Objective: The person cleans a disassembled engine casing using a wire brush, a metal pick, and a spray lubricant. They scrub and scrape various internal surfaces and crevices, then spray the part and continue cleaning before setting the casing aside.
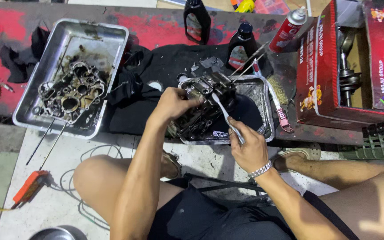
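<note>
A greasy engine case (203, 104) sits in a metal tray (265, 120) on the red-stained tabletop (156, 26). The left hand (174, 103) grips the case's near side, fingers closed on it. The right hand (247, 146) is closed around a toothbrush (225, 116), its head against the case. To the left, a second tray (112, 40) holds another engine cover (70, 93). Two dark oil bottles (197, 20), a red spray can (288, 30) and a red cardboard box (316, 89) stand beyond.
</note>
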